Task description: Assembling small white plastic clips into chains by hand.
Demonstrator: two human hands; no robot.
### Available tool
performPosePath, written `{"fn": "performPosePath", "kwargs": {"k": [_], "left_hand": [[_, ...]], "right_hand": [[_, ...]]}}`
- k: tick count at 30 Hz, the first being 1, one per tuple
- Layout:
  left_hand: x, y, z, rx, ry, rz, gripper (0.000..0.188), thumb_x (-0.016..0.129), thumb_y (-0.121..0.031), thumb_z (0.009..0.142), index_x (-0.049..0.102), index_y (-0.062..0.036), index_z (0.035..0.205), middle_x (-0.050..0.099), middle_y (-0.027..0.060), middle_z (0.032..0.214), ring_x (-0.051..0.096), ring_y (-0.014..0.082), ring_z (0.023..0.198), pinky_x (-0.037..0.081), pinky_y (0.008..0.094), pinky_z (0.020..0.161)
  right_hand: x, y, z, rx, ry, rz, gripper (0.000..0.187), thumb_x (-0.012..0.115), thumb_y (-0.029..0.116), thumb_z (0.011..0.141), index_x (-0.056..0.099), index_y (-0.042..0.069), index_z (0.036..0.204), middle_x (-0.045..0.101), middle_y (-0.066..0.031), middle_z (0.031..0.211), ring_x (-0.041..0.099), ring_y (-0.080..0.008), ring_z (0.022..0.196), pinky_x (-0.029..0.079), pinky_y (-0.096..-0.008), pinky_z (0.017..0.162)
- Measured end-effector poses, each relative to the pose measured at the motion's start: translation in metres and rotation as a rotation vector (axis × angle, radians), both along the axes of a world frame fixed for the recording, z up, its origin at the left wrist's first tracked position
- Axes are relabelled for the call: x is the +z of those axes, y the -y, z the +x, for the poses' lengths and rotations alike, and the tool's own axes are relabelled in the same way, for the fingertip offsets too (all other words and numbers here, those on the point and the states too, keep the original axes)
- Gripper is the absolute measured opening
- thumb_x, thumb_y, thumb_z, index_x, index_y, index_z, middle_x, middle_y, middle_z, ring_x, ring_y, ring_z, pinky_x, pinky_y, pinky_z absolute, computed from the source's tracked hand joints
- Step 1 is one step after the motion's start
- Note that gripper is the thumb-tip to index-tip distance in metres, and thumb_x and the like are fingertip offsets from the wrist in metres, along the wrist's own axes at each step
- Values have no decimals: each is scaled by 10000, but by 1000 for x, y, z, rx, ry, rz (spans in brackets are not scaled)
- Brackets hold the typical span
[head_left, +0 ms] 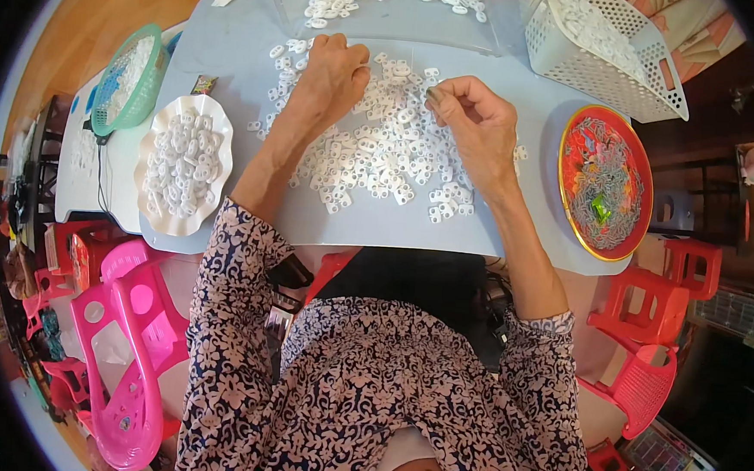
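Observation:
Small white plastic pieces with holes (360, 161) lie loose in a wide heap on the grey-blue table (251, 180). My left hand (335, 76) is over the far left part of the heap, its fingers curled downward; their tips are hidden, so what they hold does not show. To the right, my right hand (475, 116) is raised just above the heap with thumb and forefinger pinched together. Whatever sits in that pinch is too small to make out. The two hands are apart from each other.
A scalloped white dish (147, 208) of white pieces stands left. Right is a red round tray (564, 165) holding small grey metal parts. A white basket (569, 62), a clear bin (380, 40) and a green basket (156, 71) surround them. A pink chair (127, 367) stands left.

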State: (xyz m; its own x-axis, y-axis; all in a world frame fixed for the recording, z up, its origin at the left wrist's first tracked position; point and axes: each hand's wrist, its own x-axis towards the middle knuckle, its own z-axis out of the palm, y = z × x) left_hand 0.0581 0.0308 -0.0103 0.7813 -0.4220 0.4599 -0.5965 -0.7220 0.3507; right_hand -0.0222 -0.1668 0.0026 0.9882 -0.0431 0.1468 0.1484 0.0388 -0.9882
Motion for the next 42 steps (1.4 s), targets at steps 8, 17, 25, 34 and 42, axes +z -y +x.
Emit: {"fn": "performPosePath", "kwargs": {"k": [8, 17, 25, 34, 42], "left_hand": [[3, -1, 1, -27, -118, 34, 54, 537, -16, 766, 574, 4, 800, 556, 180, 828, 503, 357, 861, 438, 422, 758], [27, 14, -29, -127, -644, -594, 66, 583, -66, 845, 614, -13, 869, 555, 5, 712, 479, 95, 646, 384, 250, 571], [25, 29, -49, -258, -677, -665, 167, 532, -44, 911, 575, -16, 1069, 555, -30, 868, 489, 40, 799, 400, 182, 708], [27, 32, -49, -303, -212, -454, 224, 548, 10, 833, 573, -49, 1048, 579, 103, 860, 575, 216, 783, 465, 307, 680], [29, 30, -48, -265, -483, -575, 149, 596, -59, 846, 596, -5, 985, 610, 62, 803, 568, 144, 749, 466, 288, 686]], "right_hand": [[-1, 1, 1, 25, 30, -12, 125, 662, 108, 859, 635, -13, 842, 592, 23, 714, 486, -28, 642, 403, -181, 573], [-3, 3, 1, 1, 17, 30, 91, 651, 71, 855, 636, -15, 880, 608, 12, 733, 504, -34, 650, 425, -182, 584], [0, 2, 1, 35, -1, 61, 85, 630, 5, 836, 638, -13, 919, 630, 1, 771, 548, -40, 690, 462, -193, 625], [1, 2, 1, 86, -34, 19, 135, 620, -1, 837, 649, -18, 968, 642, -13, 788, 559, -47, 705, 469, -198, 637], [-5, 7, 4, 89, -37, 116, 125, 621, 18, 848, 658, -14, 964, 639, -11, 777, 559, -47, 684, 472, -199, 616]]}}
